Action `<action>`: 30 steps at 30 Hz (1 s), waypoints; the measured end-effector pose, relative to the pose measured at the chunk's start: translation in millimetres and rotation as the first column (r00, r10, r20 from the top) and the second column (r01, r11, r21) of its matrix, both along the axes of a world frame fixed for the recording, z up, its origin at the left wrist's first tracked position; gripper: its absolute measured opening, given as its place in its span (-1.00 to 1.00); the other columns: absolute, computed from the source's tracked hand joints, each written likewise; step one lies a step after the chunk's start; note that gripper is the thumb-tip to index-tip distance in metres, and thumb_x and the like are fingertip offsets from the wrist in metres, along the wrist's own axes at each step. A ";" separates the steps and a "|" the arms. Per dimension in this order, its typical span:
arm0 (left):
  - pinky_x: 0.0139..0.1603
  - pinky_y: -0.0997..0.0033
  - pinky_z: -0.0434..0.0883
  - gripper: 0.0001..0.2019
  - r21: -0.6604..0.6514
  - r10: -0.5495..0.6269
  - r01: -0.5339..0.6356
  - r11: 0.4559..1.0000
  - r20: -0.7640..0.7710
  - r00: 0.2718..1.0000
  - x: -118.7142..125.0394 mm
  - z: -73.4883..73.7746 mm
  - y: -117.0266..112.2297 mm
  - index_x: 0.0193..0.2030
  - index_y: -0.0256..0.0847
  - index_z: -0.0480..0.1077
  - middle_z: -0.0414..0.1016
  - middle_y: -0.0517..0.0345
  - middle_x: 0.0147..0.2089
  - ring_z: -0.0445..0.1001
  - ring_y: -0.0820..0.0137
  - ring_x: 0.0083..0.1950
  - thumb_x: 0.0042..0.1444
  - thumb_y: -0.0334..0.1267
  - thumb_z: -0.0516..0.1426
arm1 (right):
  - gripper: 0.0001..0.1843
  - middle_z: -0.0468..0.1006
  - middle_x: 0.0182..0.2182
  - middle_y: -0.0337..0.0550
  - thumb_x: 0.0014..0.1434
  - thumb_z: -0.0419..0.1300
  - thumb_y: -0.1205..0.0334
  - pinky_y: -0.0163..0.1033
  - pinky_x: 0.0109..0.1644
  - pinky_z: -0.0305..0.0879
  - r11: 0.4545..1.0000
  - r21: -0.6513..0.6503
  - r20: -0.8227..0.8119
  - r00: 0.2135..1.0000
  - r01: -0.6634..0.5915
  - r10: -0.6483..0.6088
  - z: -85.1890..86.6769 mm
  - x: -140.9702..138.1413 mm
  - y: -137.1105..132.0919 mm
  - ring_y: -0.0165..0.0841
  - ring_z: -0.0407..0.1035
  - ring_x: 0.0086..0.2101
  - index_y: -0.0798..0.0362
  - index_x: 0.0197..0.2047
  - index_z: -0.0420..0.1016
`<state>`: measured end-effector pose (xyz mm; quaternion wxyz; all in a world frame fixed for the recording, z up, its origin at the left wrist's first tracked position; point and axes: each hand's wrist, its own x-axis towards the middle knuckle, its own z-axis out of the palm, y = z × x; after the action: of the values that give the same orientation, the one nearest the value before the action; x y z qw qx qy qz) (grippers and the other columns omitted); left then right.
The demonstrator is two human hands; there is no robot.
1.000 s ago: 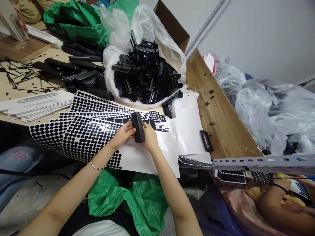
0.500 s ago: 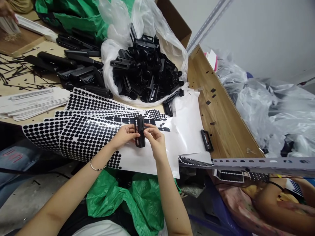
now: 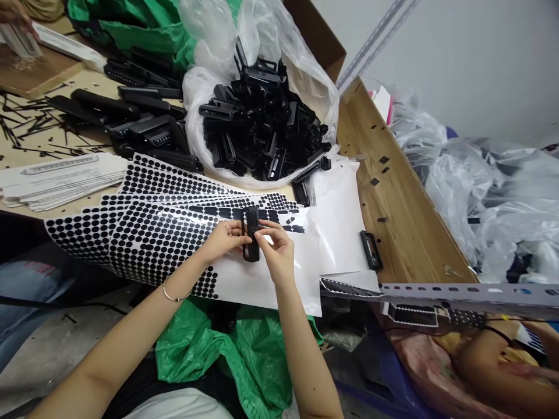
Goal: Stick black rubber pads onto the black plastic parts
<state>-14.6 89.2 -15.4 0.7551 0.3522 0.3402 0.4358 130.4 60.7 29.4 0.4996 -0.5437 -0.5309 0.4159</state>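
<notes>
A long black plastic part [image 3: 251, 250] with a textured face and a slot along its left side is held upright over sheets of black stickers [image 3: 148, 235]. My left hand [image 3: 222, 241] pinches its left edge, thumb on the front. From the right, my right hand [image 3: 278, 249] is closed with thumb and fingertips against the same part's right edge. Whether a small sticker is between those fingertips I cannot tell. Just beyond the hands, elongated black stickers lie on the sheets. The sheet under the part is bare white.
A clear plastic bag [image 3: 195, 125] full of black plastic parts stands behind the sheets. More black parts [image 3: 148, 131] and a paper stack [image 3: 56, 180] lie left. One black part [image 3: 371, 250] rests by the wooden board [image 3: 397, 215] at right. Other people's arms show at both edges.
The whole view has shifted slightly to the right. Both hands keep their grip on the black part, with hardly any change in finger position.
</notes>
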 end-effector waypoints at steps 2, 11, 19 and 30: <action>-0.52 0.43 0.53 -0.54 0.001 0.001 -0.001 1.000 0.013 1.000 -0.5 -0.5 -0.1 -0.27 -0.32 0.50 0.57 0.14 -0.45 0.55 0.36 -0.49 -0.32 -0.15 0.46 | -0.85 0.52 -0.07 -0.03 0.02 0.35 0.12 -0.06 -0.01 0.45 1.000 -0.001 -0.012 1.000 -0.005 0.005 0.0 -0.6 -0.4 -0.15 0.40 0.03 0.00 -0.43 0.55; -0.51 0.43 0.52 -0.60 0.027 0.014 -0.014 1.000 -0.026 1.000 -0.8 -0.4 -1.3 -0.32 -0.31 0.49 0.57 0.13 -0.43 0.56 0.33 -0.46 -0.32 -0.22 0.46 | -0.84 0.49 -0.10 -0.05 0.03 0.33 0.15 -0.08 -0.03 0.47 1.000 -0.020 -0.016 1.000 -0.014 0.013 -0.4 -2.0 -3.4 -0.18 0.40 0.02 0.01 -0.47 0.48; -0.42 0.32 0.56 -0.60 0.040 -0.028 0.031 0.999 -0.082 0.996 -2.1 0.1 -0.4 -0.33 -0.28 0.50 0.58 0.09 -0.38 0.58 0.26 -0.37 -0.31 -0.17 0.45 | -0.50 0.25 -0.37 -0.31 -0.21 0.48 0.13 -0.16 -0.21 0.49 0.988 0.026 -0.089 0.985 0.153 -0.150 -8.4 1.8 -0.8 -0.26 0.49 -0.22 -0.01 -0.55 0.15; -0.42 0.36 0.57 -0.61 0.043 -0.052 0.057 0.997 -0.115 0.992 1.2 5.7 -1.2 -0.35 -0.29 0.50 0.56 0.12 -0.38 0.57 0.31 -0.38 -0.35 -0.22 0.46 | -0.66 0.60 -0.25 -0.14 -0.01 0.35 0.03 -0.12 -0.18 0.42 0.988 -0.108 0.168 0.977 -0.111 0.128 -8.3 39.0 24.5 -0.26 0.47 -0.25 -0.04 -0.17 0.49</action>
<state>-13.4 88.0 -9.8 0.7379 0.4029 0.3628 0.4018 169.5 85.3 21.1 0.3980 -0.5688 -0.5835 0.4214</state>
